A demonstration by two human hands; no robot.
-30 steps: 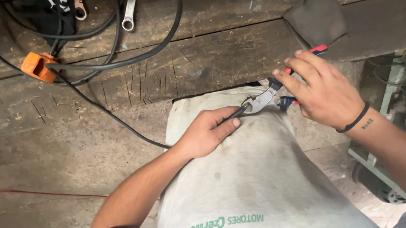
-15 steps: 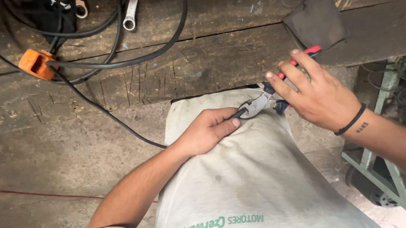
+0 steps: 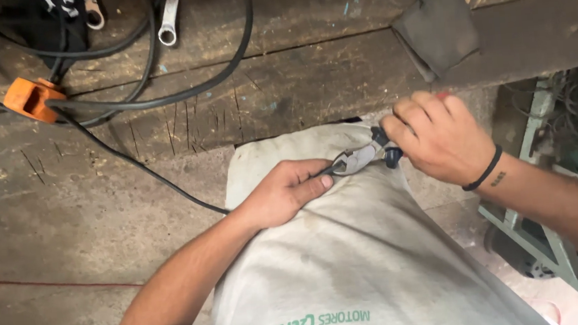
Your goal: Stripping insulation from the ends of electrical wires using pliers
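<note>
The right hand [image 3: 444, 138] was closed round the pliers [image 3: 360, 157], at three o'clock of the left hand [image 3: 283, 192], whose fingers pinched something small at the tips, over the white apron [image 3: 353, 261]. Squeezing too near likely risked nipping a fingertip.

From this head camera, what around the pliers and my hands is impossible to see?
- What the grey metal pliers grip: hidden under left hand fingers.
- Plier handles: covered by right hand.
- Silver wrench: cut off by top edge.
- Black cable ends: run out of frame.
</note>
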